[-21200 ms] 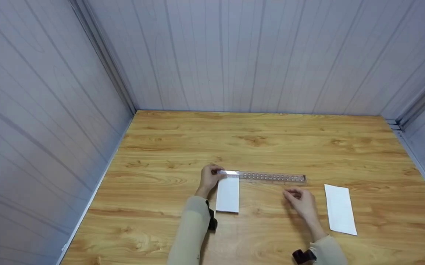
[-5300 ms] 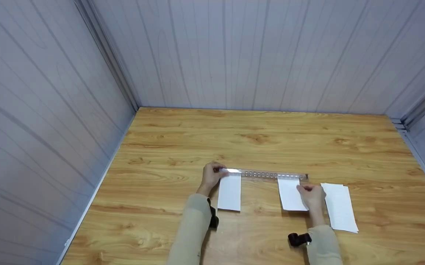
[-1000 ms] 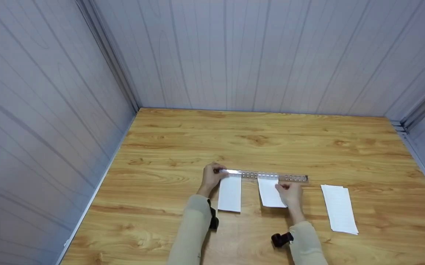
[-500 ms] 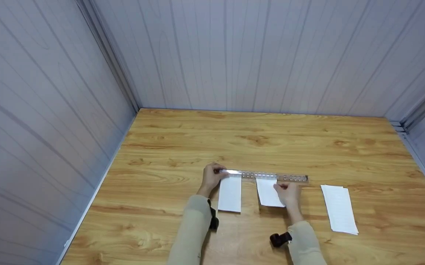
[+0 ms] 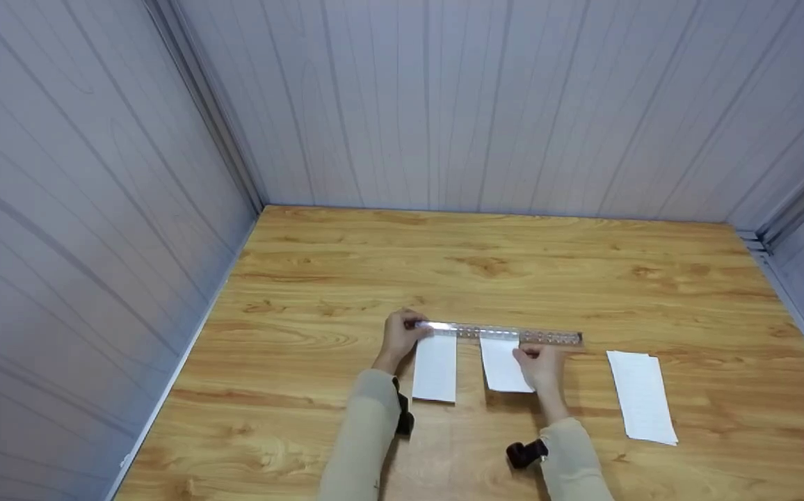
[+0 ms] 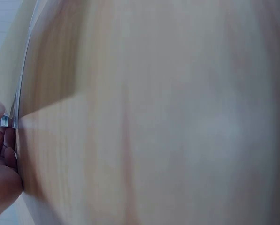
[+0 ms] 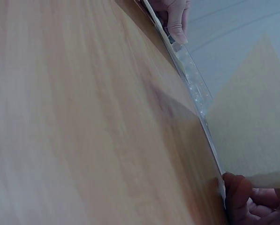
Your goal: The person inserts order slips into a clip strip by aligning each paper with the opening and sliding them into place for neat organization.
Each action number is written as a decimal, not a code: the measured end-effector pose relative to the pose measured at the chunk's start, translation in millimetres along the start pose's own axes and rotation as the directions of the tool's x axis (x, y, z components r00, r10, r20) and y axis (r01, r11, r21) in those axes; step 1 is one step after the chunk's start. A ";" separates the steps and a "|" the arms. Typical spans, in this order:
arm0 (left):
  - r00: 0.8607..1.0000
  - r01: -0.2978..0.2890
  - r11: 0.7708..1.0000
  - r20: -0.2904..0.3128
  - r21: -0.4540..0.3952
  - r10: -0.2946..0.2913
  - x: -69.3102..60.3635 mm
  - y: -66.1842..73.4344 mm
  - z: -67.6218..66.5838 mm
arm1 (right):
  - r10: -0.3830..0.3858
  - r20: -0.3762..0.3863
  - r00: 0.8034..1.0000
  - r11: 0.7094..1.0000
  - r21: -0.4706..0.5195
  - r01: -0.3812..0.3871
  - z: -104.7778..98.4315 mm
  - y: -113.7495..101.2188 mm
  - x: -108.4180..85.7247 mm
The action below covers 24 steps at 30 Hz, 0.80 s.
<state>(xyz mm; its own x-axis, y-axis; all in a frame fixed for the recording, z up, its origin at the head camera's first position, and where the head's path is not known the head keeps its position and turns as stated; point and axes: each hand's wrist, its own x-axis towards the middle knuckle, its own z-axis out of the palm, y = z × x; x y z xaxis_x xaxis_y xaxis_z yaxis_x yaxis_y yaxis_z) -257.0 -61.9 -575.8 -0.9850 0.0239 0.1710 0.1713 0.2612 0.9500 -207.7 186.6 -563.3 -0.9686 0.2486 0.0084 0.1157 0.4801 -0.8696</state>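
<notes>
A clear ruler (image 5: pixel 548 338) lies crosswise in the head view. My left hand (image 5: pixel 399 338) pinches its left end, over the top of a white paper piece (image 5: pixel 435 369); the left wrist view shows the fingers (image 6: pixel 9 136) at that end. To the right, my right hand (image 5: pixel 543 369) pinches the right edge of a second white paper (image 5: pixel 501 365). That paper's top edge meets the ruler, and its lower part is lifted off the table. In the right wrist view the paper (image 7: pixel 254 117) stands tilted beside the ruler (image 7: pixel 194 82).
Several white paper pieces (image 5: pixel 642 396) lie overlapping on the wooden table (image 5: pixel 485 278), right of my right hand. Panelled walls (image 5: pixel 457 104) enclose the back and sides. A dark wrist camera (image 5: pixel 526 454) sits by my right sleeve.
My right hand, empty at first, holds a paper and has slid it left along the ruler. A further sheet has appeared on the right pile. My left hand stays on the ruler.
</notes>
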 end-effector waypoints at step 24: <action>0.999 -0.043 0.998 0.014 -0.034 0.044 -12.8 37.2 -6.9 | 0.000 0.008 1.000 0.999 -0.040 0.000 9.9 -5.3 -1.8</action>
<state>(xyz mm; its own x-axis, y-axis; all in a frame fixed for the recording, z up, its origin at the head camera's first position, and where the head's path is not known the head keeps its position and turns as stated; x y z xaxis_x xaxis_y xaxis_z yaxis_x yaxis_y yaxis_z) -237.8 -59.2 -540.9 -0.9767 0.0488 0.2088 0.2144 0.2265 0.9501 -208.7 175.2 -563.6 -0.9702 0.2423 0.0044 0.1243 0.5132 -0.8492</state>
